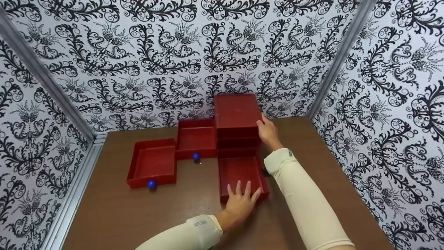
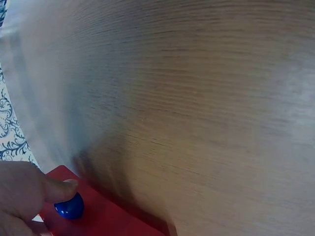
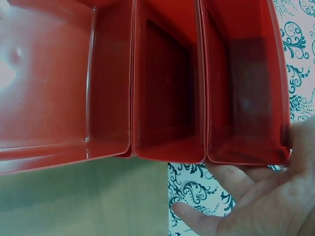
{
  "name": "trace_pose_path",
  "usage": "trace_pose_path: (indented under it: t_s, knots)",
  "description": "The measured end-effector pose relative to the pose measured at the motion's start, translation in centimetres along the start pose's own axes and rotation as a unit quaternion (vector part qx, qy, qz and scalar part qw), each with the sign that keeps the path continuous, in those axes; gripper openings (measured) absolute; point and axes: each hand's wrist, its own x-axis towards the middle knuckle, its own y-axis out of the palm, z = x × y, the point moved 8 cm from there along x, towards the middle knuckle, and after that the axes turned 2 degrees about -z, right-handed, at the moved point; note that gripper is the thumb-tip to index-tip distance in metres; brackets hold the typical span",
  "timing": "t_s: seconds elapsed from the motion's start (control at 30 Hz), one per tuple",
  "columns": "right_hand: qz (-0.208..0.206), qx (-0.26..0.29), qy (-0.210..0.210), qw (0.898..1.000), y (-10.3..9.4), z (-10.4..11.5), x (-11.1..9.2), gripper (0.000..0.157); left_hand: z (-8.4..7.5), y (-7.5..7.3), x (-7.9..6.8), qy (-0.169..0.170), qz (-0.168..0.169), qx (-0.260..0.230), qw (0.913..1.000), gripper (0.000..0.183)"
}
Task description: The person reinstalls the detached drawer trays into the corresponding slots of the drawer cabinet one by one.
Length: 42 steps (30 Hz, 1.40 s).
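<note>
A red drawer cabinet (image 1: 237, 111) stands against the back wall. Its two upper slots (image 3: 170, 88) hold no drawer, and from the bottom a red drawer (image 1: 239, 172) extends toward me. My left hand (image 1: 240, 205) lies over that drawer's front edge, fingers straight and spread. In the left wrist view its thumb touches the drawer's blue knob (image 2: 70, 207). My right hand (image 1: 267, 132) rests against the cabinet's right side near the top, its fingers extended in the right wrist view.
Two more red drawers lie on the wooden table (image 1: 187, 215): one drawer (image 1: 197, 139) beside the cabinet, another drawer (image 1: 154, 161) further left. Each has a blue knob in front. Patterned walls (image 1: 166, 62) enclose the back and both sides.
</note>
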Motion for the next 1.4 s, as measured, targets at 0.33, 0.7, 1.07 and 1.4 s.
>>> trace_pose_path:
  t_s: [0.33, 0.7, 1.07, 1.4]
  knots:
    - [-0.006, -0.001, -0.001, 1.0, 0.1, -0.1, 0.0, 0.057, 0.2, 0.4, 0.2, 0.002, 0.014, 0.019, 0.9997, 0.093]
    - [-0.01, 0.008, 0.009, 1.0, 0.4, -0.1, 0.0, 0.057, 0.9, 0.9, 1.6, -0.013, 0.036, 0.007, 0.9992, 0.099]
    - [-0.008, 0.005, 0.003, 1.0, 0.3, -0.1, 0.0, 0.057, 2.1, 0.6, 2.4, -0.009, -0.049, 0.035, 0.9982, 0.067]
    - [-0.001, 0.008, 0.012, 1.0, 0.0, -0.2, 0.0, 0.058, 0.0, -1.3, -2.7, -0.083, -0.18, 0.078, 0.9771, 0.05]
